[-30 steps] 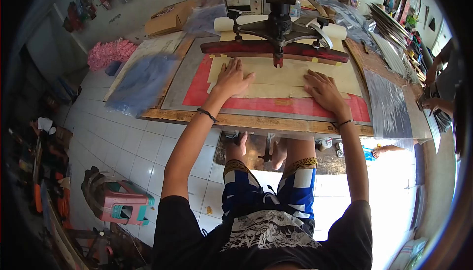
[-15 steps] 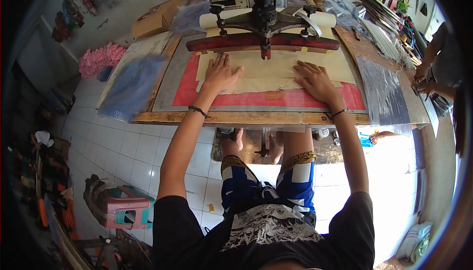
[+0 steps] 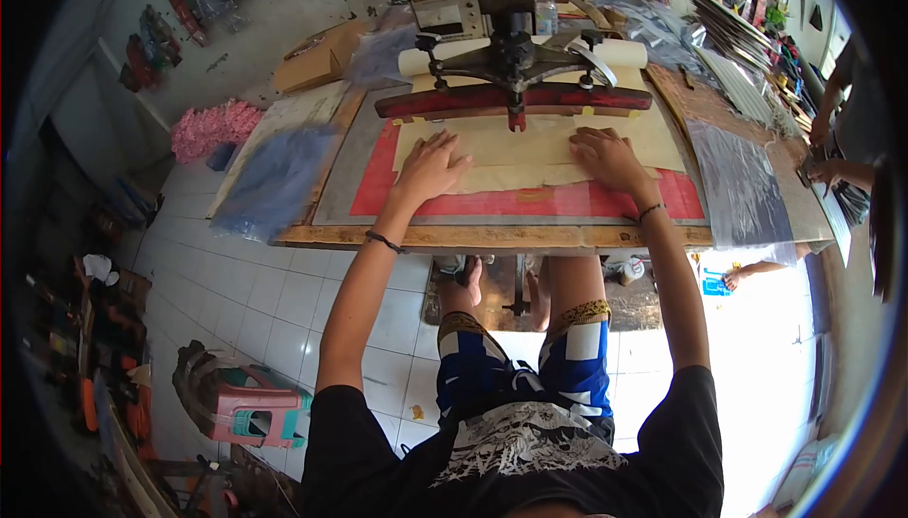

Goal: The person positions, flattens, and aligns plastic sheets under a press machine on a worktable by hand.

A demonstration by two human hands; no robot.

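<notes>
My left hand (image 3: 432, 170) lies flat with spread fingers on a cream sheet (image 3: 520, 146), left of the middle. Palm down, my right hand (image 3: 610, 158) rests toward the sheet's right side, its fingers extended and slightly bent. Under the cream sheet is a red sheet (image 3: 558, 202), showing along the front and left. Both lie on a grey board (image 3: 333, 198) on the wooden worktable (image 3: 454, 236). Just beyond my fingertips, a long red bar (image 3: 426, 102) hangs from the dark metal press head (image 3: 515, 59). Yellow tape pieces show along its lower edge.
Blue-tinted plastic sheets (image 3: 274, 182) lie at the left and clear plastic (image 3: 742, 182) at the right. A white roll (image 3: 624, 52) sits behind the bar. Another person's hand (image 3: 832, 173) is at the far right. A pink and green stool (image 3: 255, 414) stands on the floor.
The camera view has shifted, moving the scene slightly right and down. My left hand has drawn back a little from the bar; both hands still rest on the cream sheet.
</notes>
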